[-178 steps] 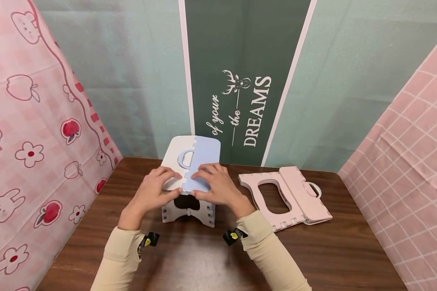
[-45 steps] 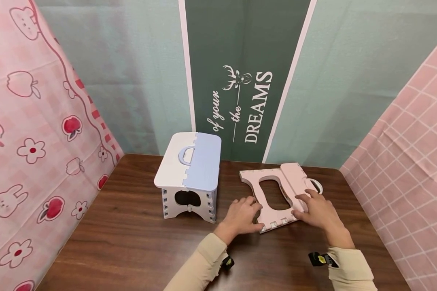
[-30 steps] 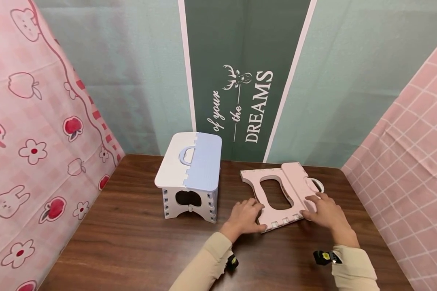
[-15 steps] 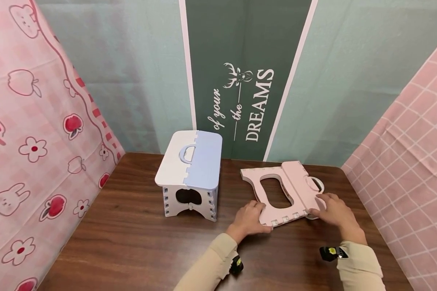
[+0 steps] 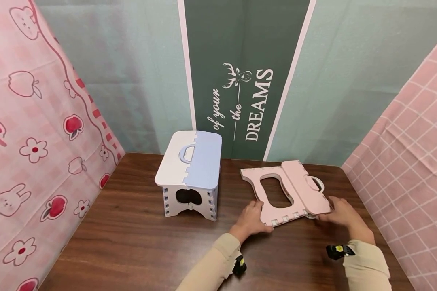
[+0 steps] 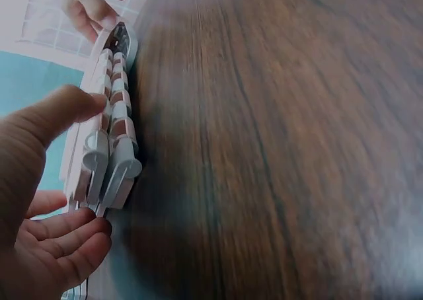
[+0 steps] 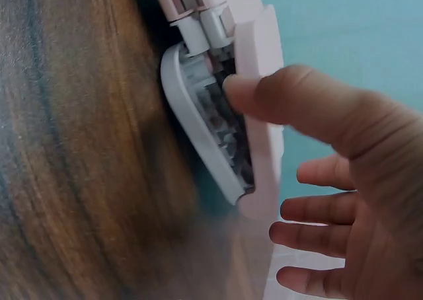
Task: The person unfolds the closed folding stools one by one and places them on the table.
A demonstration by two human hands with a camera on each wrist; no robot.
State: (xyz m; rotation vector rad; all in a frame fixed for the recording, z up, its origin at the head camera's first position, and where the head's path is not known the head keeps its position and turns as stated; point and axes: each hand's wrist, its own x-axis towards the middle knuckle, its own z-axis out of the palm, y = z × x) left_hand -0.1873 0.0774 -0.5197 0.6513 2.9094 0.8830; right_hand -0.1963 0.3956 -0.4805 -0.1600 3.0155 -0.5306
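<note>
A folded pink step stool lies flat on the brown table, its carry handle to the right. My left hand holds its left near corner, thumb on the hinged near edge and fingers curled by the leg end. At the seat end is my right hand. In the right wrist view, its thumb touches the gap between the two seat panels, while its other fingers extend loosely beyond the panel. To the left stands an unfolded white and blue step stool.
The wooden table carries both stools. Behind it hangs a green printed cloth. Pink patterned cloths close off the left side and the right side.
Both hands left the white and blue stool and moved right to the folded pink one. Recently my right hand slid off its seat panel to the right end; my left hand moved slightly right.
</note>
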